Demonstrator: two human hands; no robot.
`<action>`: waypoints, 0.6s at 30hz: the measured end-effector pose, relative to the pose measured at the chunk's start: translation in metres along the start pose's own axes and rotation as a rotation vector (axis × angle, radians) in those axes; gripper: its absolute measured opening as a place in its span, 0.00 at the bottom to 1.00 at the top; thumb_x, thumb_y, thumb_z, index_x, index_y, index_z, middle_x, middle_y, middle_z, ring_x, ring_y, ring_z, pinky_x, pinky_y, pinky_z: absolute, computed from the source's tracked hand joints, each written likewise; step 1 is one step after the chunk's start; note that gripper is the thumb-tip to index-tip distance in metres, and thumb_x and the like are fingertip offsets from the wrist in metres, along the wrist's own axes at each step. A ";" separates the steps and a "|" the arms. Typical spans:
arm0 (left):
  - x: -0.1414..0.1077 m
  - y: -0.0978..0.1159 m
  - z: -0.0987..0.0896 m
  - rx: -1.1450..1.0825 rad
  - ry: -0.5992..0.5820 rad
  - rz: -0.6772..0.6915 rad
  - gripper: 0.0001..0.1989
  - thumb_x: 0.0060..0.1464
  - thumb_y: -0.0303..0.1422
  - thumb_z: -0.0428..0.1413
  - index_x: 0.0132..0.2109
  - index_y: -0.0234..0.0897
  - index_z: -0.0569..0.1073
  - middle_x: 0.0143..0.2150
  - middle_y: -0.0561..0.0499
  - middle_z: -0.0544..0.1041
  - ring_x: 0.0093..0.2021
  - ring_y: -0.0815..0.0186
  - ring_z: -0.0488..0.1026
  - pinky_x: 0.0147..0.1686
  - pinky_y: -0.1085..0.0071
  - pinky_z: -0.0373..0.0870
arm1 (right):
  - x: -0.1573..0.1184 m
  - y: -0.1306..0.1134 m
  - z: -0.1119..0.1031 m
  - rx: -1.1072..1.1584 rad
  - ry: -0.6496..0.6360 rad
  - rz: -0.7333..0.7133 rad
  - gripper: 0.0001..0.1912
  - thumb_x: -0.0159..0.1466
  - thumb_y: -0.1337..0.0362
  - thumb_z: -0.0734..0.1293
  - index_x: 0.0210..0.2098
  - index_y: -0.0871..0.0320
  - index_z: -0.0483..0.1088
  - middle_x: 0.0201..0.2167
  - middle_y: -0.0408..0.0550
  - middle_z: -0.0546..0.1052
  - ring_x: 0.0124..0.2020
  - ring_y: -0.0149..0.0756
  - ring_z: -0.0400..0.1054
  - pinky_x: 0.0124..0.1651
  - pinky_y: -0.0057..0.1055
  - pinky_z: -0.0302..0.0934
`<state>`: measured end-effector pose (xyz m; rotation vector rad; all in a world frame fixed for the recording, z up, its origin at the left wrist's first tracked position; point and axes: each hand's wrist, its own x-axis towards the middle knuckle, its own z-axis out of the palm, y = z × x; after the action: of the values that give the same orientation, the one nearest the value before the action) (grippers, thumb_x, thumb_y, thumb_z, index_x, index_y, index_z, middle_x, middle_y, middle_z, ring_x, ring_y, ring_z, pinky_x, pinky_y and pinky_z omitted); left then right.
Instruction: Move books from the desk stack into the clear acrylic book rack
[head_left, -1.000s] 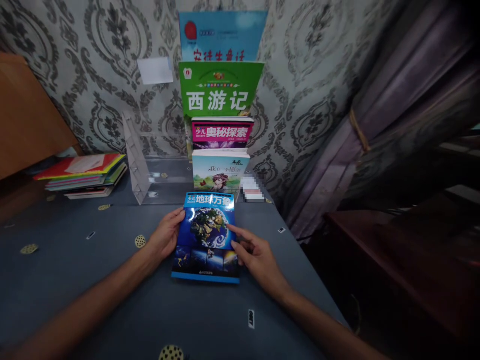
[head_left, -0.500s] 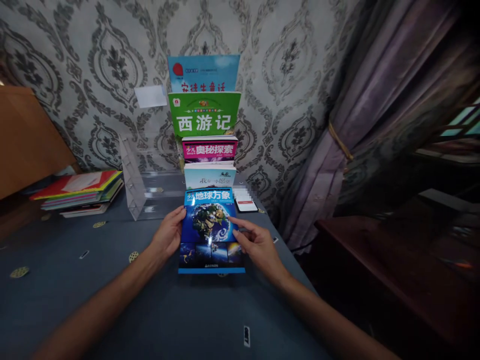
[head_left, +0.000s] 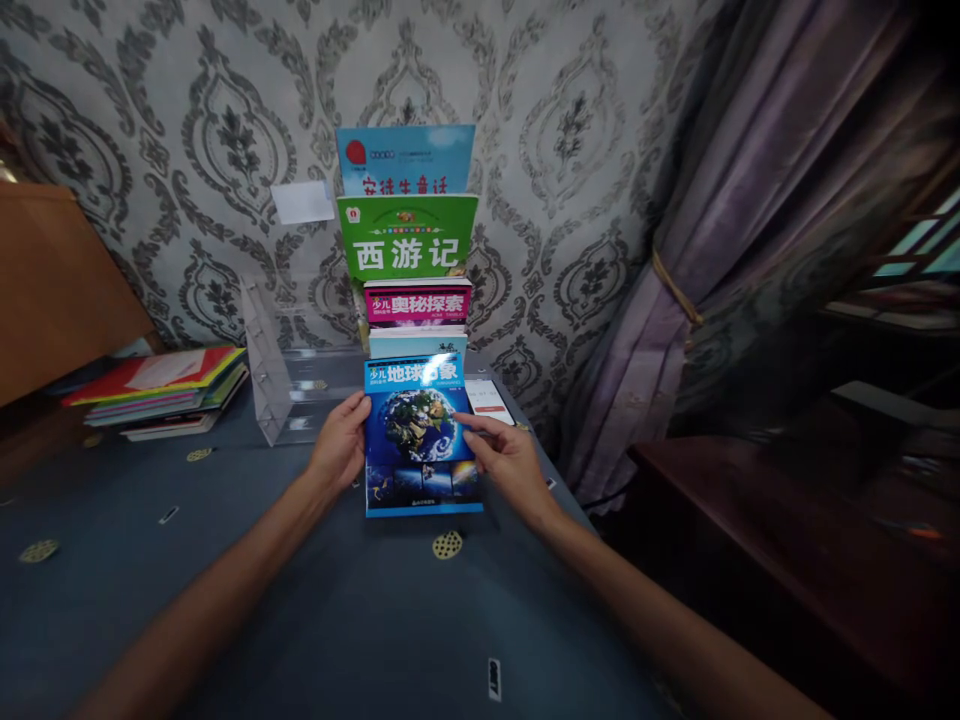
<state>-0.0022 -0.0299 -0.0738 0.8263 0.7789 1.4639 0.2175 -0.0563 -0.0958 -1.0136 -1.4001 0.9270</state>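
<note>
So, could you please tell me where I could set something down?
The table looks bare, save flat markings, below the held book between the arms, and between left arm and the colourful stack. Crowded: clear rack's right side, with standing books beside a phone.

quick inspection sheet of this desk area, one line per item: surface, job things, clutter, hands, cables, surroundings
Surface: blue-grey table with small yellow spotted prints.
Job's things: Earth-cover book, front towards the camera, before the clear rack; the green book and pink book stand behind it.
Clutter: stack of books and folders at left; phone, screen lit, at right.
Hands: left hand grips the book's left edge; right hand has fingers at the right edge, grip unclear.
Cables: thin dark line by the curtain, possibly a cable.
Surroundings: patterned wall, curtain tied back.
</note>
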 end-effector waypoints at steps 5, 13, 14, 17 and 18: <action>0.008 0.007 0.008 0.037 -0.031 0.103 0.11 0.50 0.33 0.67 0.39 0.34 0.76 0.38 0.50 0.83 0.46 0.61 0.80 0.48 0.69 0.76 | 0.014 0.000 0.004 -0.004 0.034 -0.058 0.20 0.58 0.57 0.67 0.45 0.60 0.81 0.15 0.39 0.69 0.16 0.28 0.57 0.22 0.28 0.54; 0.030 0.016 0.018 0.031 -0.027 0.201 0.11 0.52 0.35 0.66 0.41 0.37 0.76 0.37 0.53 0.82 0.44 0.65 0.80 0.46 0.71 0.75 | 0.048 -0.006 0.007 -0.012 0.073 -0.144 0.21 0.57 0.58 0.66 0.45 0.62 0.81 0.15 0.37 0.68 0.18 0.29 0.63 0.25 0.28 0.58; 0.034 0.016 0.018 0.029 -0.031 0.219 0.11 0.53 0.35 0.66 0.41 0.37 0.76 0.37 0.53 0.82 0.44 0.65 0.80 0.47 0.71 0.75 | 0.052 -0.006 0.008 -0.004 0.077 -0.152 0.21 0.57 0.57 0.66 0.44 0.62 0.81 0.15 0.37 0.68 0.18 0.29 0.63 0.25 0.27 0.58; 0.042 0.019 0.020 0.029 -0.048 0.283 0.08 0.54 0.34 0.64 0.40 0.37 0.76 0.38 0.52 0.82 0.45 0.65 0.79 0.47 0.72 0.74 | 0.063 -0.005 0.010 0.023 0.090 -0.163 0.19 0.58 0.58 0.66 0.43 0.61 0.80 0.17 0.37 0.70 0.20 0.29 0.65 0.26 0.27 0.60; 0.044 0.020 0.021 0.035 -0.054 0.305 0.07 0.55 0.34 0.64 0.40 0.37 0.76 0.39 0.52 0.82 0.45 0.66 0.79 0.47 0.72 0.74 | 0.066 -0.005 0.011 0.032 0.093 -0.165 0.18 0.58 0.59 0.66 0.42 0.60 0.80 0.17 0.38 0.70 0.20 0.29 0.66 0.27 0.27 0.61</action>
<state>0.0047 0.0126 -0.0438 1.0410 0.6598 1.6921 0.2058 0.0051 -0.0707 -0.8918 -1.3643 0.7691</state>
